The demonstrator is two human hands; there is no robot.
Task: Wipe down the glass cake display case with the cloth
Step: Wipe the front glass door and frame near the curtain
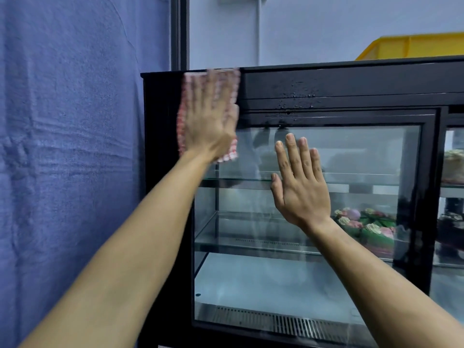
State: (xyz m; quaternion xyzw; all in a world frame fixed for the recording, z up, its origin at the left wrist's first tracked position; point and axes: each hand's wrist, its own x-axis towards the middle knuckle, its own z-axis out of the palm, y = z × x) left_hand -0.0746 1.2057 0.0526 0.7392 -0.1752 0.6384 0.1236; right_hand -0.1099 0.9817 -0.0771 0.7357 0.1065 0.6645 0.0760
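The black-framed glass cake display case [339,86] fills the middle and right of the view. My left hand [209,116] presses a red-and-white checked cloth [232,153] flat against the case's upper left corner, across the black frame and the top of the glass; hand and cloth are motion-blurred. My right hand [300,182] lies flat on the glass door with fingers spread and holds nothing. Water droplets [297,96] sit on the black top band. Streaks show on the glass below my right hand.
A green cake with pink and cream flowers [369,227] sits on a glass shelf inside. A second door at the right edge shows another cake [454,167]. A yellow crate [411,47] rests on top. A blue curtain [70,159] hangs at the left.
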